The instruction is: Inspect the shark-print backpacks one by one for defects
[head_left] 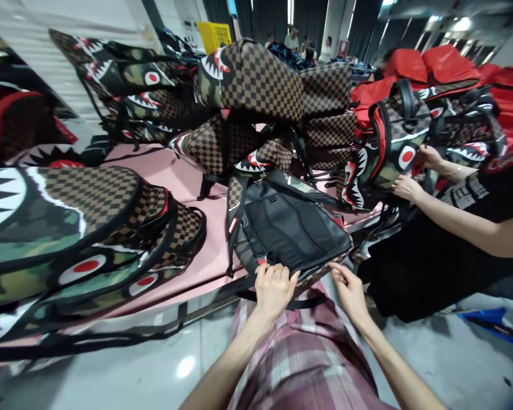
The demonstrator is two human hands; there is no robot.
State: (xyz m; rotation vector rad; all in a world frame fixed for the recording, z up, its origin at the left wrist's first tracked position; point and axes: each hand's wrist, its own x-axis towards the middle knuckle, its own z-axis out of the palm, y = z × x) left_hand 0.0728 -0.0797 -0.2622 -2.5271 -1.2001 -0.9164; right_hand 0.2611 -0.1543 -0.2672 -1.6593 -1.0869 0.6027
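A backpack (pixel 290 222) lies back-panel up on the pink tabletop, its padded black back and straps facing me. My left hand (pixel 276 289) is closed over its near edge, with the fingers curled on the black rim and a bit of red beside them. At the near right corner, my right hand (pixel 348 289) has its fingers bent and the fingertips against the checkered edge. What lies under those fingertips is hidden. The bag's near side hangs slightly over the table edge, above my plaid clothing.
Shark-face camouflage and checkered backpacks (pixel 98 228) are stacked at left. More checkered bags (pixel 256 80) are piled behind. On the right, a co-worker's hands (pixel 410 185) hold an upright backpack (pixel 397 142), close to red bags (pixel 431 65). A yellow basket (pixel 215 37) stands farther back.
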